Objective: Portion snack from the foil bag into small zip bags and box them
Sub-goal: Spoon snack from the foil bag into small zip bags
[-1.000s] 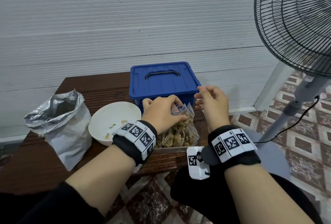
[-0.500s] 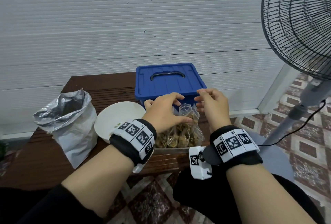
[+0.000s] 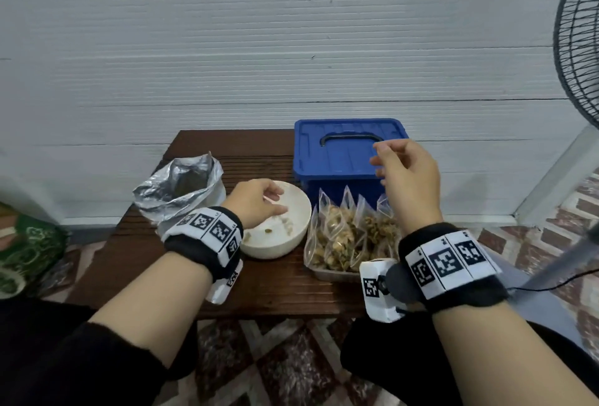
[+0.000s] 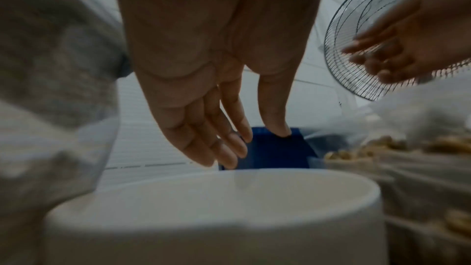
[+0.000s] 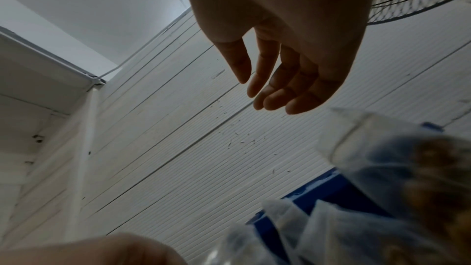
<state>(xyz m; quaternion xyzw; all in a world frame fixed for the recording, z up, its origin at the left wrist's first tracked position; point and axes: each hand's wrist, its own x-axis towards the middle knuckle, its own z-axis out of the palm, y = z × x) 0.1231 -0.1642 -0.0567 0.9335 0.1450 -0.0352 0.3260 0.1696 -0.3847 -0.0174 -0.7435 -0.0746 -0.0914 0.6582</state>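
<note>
Several clear zip bags (image 3: 350, 233) filled with brown snack stand upright in a shallow tray (image 3: 334, 274) in front of the closed blue box (image 3: 343, 149). Those bags (image 5: 382, 188) fill the lower right of the right wrist view. My right hand (image 3: 385, 162) hovers above them, over the front edge of the box lid, fingers loose and empty (image 5: 270, 90). My left hand (image 3: 272, 201) is over the white bowl (image 3: 291, 243), fingers straight and holding nothing (image 4: 229, 148). A few snack pieces lie in the bowl. The open foil bag (image 3: 181, 188) stands at the left.
The dark wooden table (image 3: 269, 289) is small, with its front edge near my wrists and a white panelled wall close behind. A standing fan (image 3: 577, 49) rises at the right, with its pole and cable. Patterned floor tiles lie below.
Both hands let go of the zip bag they were holding over the tray. The left hand moved left over the bowl. The right hand lifted toward the box lid.
</note>
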